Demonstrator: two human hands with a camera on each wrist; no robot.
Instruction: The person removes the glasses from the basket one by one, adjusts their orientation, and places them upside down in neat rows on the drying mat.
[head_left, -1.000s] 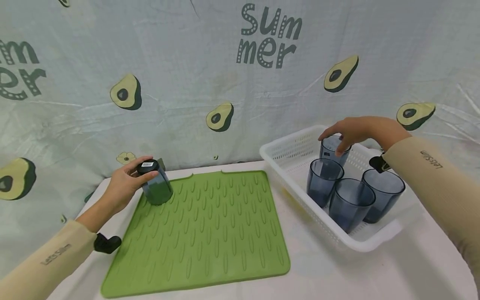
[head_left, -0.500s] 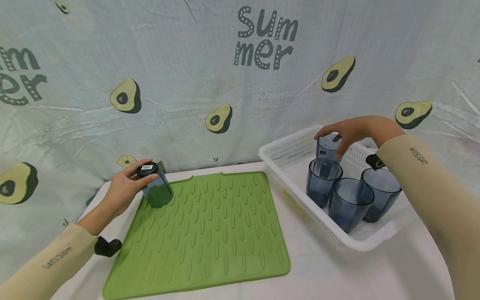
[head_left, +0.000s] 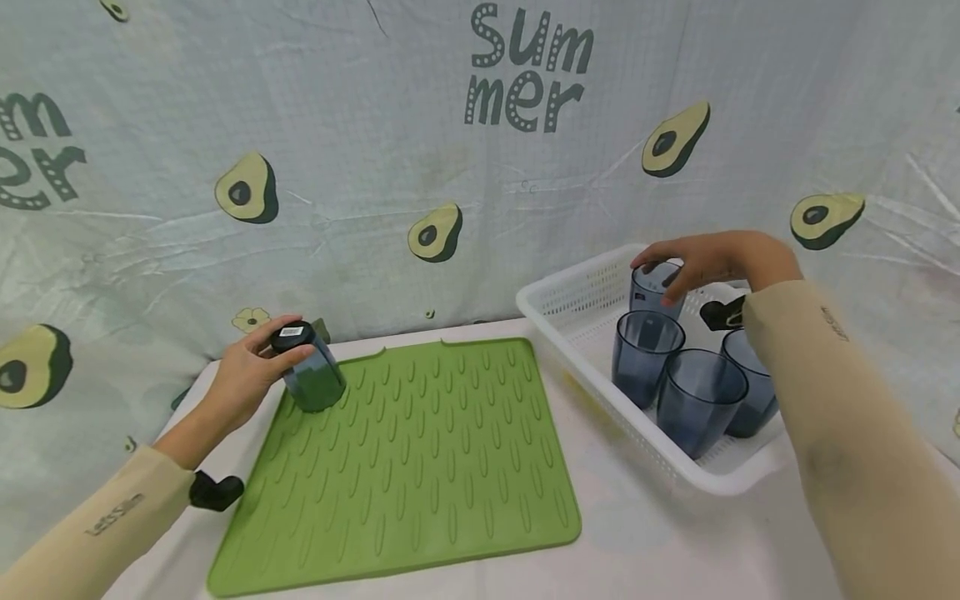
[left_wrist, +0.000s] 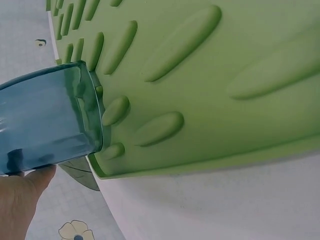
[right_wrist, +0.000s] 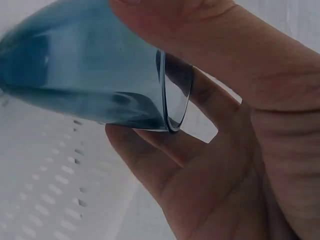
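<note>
At the far left corner of the green drying mat (head_left: 420,483), my left hand (head_left: 243,371) holds a blue-tinted drinking glass (head_left: 318,383) upside down, thumb and fingers about its labelled base. In the left wrist view, the rim of this glass (left_wrist: 45,115) meets the ridged mat. On the right, my right hand (head_left: 723,254) grips another blue glass (head_left: 651,293) near the top, at the back of the white basket (head_left: 577,304). The right wrist view has the thumb on one side of that glass (right_wrist: 95,65) and fingers on the other, its open rim toward the palm.
Several more glasses stand upright in the basket: one blue glass (head_left: 641,367) by its left wall, another glass (head_left: 693,412) in front, and a third glass (head_left: 752,400) partly behind my right sleeve (head_left: 825,417). A cloth with avocado prints (head_left: 337,125) hangs behind the white table (head_left: 637,533).
My right forearm has swung left, covering more of the rightmost glass. The gripped glass in the basket has shifted slightly left. My left hand and its glass have stayed in place.
</note>
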